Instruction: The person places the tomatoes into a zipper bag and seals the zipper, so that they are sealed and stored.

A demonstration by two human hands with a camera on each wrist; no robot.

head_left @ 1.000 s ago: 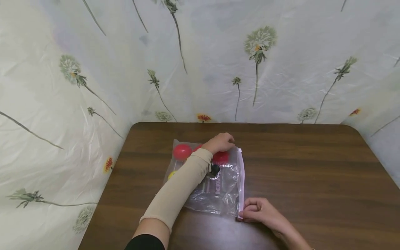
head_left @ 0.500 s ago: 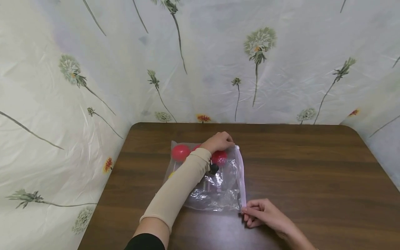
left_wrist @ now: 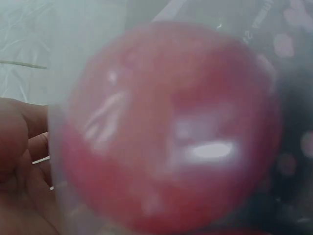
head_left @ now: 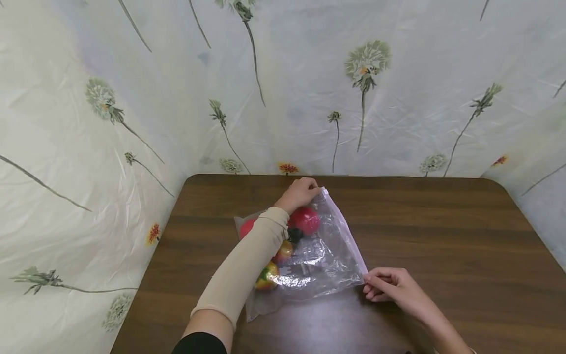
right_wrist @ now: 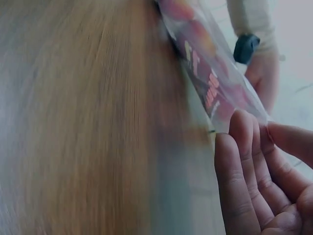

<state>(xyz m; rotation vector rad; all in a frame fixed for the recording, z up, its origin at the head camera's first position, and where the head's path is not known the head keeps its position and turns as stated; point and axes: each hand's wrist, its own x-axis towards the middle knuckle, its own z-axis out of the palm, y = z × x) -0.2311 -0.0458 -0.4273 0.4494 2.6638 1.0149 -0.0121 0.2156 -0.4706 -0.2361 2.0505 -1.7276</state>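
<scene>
A clear plastic zip bag (head_left: pixel 329 268) with a lilac slider strip (head_left: pixel 347 235) along its right edge lies slanted over the table. Several round fruit-like things are inside: a shiny red one (head_left: pixel 306 220), large in the left wrist view, and yellow-red ones (head_left: pixel 267 276) nearer the front. My left hand (head_left: pixel 298 194) pinches the bag's far corner, at the strip's upper end. At the near end of the strip, the thumb and fingers of my right hand (head_left: pixel 392 286) pinch the other corner. The left forearm, in a beige sleeve, covers part of the bag.
The brown wooden table (head_left: pixel 451 236) has rounded far corners. Behind it and to the left hangs a pale sheet (head_left: pixel 292 73) printed with dandelions. A small black camera (head_left: pixel 295 234) sits on the left wrist.
Both hands have shifted the bag: the left hand went farther back and slightly left, the right hand went right and up. The strip now slants, and the fruit-like things have moved inside.
</scene>
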